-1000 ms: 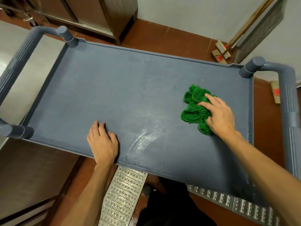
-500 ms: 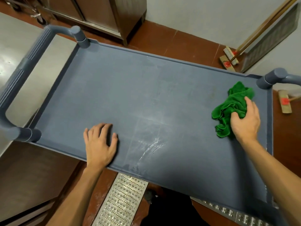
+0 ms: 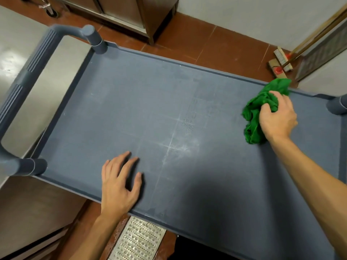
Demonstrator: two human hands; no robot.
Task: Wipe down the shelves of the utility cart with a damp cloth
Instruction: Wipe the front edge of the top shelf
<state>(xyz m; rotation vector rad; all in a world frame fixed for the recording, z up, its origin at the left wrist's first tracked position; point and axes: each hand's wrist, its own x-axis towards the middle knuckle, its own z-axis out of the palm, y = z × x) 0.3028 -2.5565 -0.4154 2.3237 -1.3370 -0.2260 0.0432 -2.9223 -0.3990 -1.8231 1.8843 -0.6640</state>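
The grey-blue top shelf of the utility cart [image 3: 150,113] fills the view, with pale smear marks near its middle. A crumpled green cloth [image 3: 257,111] lies at the shelf's far right corner, its tip over the back rim. My right hand [image 3: 277,119] grips the cloth with curled fingers and presses it on the shelf. Flat on the shelf by the near rim rests my left hand [image 3: 120,182], fingers spread.
The cart's handle [image 3: 28,76] arches at the left end, a corner post [image 3: 338,106] stands at the right. A steel counter [image 3: 16,53] adjoins on the left. Brooms [image 3: 281,61] lean on the wall behind. A metal floor grate [image 3: 137,241] lies below the near rim.
My right hand has swept the cloth from mid-right of the shelf toward the far right corner. The left hand has stayed pressed near the front rim.
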